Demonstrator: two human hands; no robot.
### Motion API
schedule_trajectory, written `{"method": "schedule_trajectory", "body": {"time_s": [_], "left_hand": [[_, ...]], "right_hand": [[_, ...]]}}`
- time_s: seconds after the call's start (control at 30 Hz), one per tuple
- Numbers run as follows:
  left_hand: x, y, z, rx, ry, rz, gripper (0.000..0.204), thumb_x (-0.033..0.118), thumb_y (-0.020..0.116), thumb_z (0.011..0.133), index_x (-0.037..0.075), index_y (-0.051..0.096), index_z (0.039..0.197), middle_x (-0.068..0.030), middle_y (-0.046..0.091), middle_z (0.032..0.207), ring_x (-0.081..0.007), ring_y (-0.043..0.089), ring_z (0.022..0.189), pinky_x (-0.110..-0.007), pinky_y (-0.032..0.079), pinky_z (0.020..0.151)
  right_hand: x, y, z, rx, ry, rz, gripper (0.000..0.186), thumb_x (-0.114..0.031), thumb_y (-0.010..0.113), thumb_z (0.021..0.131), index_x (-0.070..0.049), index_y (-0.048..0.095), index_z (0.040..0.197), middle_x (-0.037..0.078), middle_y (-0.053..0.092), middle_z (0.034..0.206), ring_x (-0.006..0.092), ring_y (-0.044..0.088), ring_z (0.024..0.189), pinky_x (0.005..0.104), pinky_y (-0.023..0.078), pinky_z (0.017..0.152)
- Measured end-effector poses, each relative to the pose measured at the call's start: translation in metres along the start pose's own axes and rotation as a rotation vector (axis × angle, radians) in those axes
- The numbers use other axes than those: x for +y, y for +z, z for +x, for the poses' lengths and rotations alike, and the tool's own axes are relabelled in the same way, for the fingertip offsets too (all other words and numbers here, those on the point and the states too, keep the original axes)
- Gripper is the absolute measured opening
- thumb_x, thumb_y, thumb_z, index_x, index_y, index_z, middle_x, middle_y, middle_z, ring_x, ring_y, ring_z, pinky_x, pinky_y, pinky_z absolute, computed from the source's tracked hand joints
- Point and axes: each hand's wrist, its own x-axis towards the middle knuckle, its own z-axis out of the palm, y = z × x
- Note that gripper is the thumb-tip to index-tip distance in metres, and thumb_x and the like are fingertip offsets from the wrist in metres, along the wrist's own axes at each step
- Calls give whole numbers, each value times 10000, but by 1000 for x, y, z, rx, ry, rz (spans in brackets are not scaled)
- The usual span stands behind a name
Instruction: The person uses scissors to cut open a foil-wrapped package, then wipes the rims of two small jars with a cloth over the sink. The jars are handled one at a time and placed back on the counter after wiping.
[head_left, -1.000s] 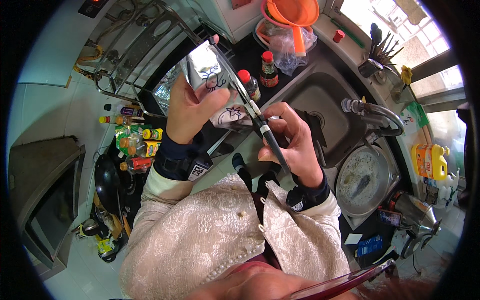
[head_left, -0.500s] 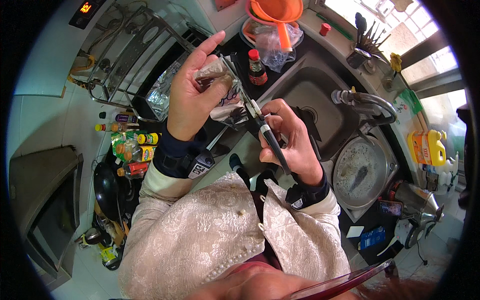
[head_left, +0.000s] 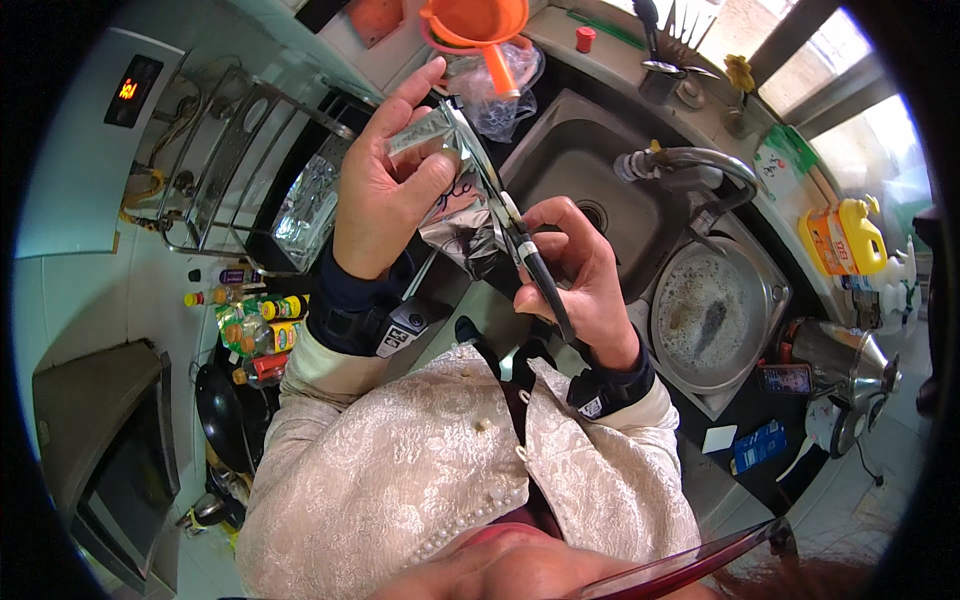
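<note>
My left hand pinches a silver foil packet between thumb and fingers, its index finger stretched up beyond the packet. Printed marks show on the foil. My right hand is closed on scissors with dark handles, seen nearly edge-on. Their blades lie along the packet's right edge, touching or very close to it. Whether the blades are cutting into the foil cannot be made out.
Ahead is a sink with a faucet. A basin of sudsy water stands on the right. Behind the packet are an orange strainer and a metal rack. Bottles and a wok line the left.
The view has shifted, so the surroundings sit differently. The red-capped bottle behind the packet is out of sight now. Both hands keep their hold, and the scissors lie closer along the packet's edge.
</note>
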Motion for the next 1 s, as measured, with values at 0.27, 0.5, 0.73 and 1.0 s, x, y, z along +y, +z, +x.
{"method": "schedule_trajectory", "body": {"time_s": [0.27,0.5,0.73,1.0], "left_hand": [[-19,47,22,-87,-55,54,794,-107,567,838,81,318,1568,-44,656,1064,-86,656,936,-239,529,854],[-34,73,35,-141,-133,-70,794,-60,592,851,87,302,1575,-85,605,1184,-110,614,987,-239,519,845],[-46,70,40,-171,-125,-122,754,-41,658,876,61,334,1550,-122,590,1268,-142,639,1013,-265,530,896],[-31,52,28,-62,-70,-198,524,-90,693,858,-12,528,1350,-72,673,1132,-101,653,968,-246,529,861]], "right_hand": [[-13,-39,-2,90,-33,-85,654,-343,905,722,-38,493,1128,-45,545,727,21,411,675,202,294,573],[-10,-60,-9,196,-48,-16,582,-246,892,756,-31,504,1132,-31,598,740,16,505,682,176,364,592],[-14,-72,-11,336,-15,14,461,-71,828,802,-34,512,1136,-22,600,739,15,535,673,174,380,572],[-20,-78,-6,374,115,-806,590,-270,855,696,-59,516,1130,87,593,785,201,581,688,347,475,648]]}}
